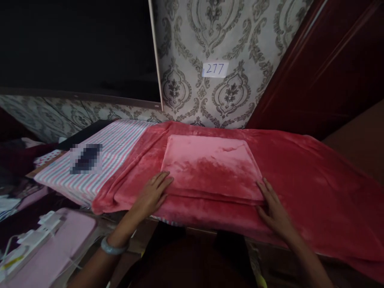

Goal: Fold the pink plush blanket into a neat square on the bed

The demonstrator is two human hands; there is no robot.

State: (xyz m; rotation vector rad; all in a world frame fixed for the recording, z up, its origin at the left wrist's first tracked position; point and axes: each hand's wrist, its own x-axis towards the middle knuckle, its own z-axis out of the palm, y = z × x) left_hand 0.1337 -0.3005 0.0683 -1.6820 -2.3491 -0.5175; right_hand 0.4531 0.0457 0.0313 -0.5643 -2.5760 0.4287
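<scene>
A folded pinkish-red plush blanket (210, 168) lies as a flat rectangle in front of me. Beneath it spreads a larger red plush cloth (300, 188) of similar fabric, covering most of the long surface. My left hand (154, 192) rests at the folded blanket's left front corner, fingers stretched out and pointing away from me. At the right front corner, my right hand (271, 204) touches the edge with its fingers extended and thumb apart. Neither hand grips anything.
A striped cloth (120, 140) covers the surface's left end, with a blurred dark item (86, 159) on it. Behind are a large television (78, 48) and a label reading 277 (215, 69). White power strips (33, 236) lie on a pink stand (72, 232) at lower left.
</scene>
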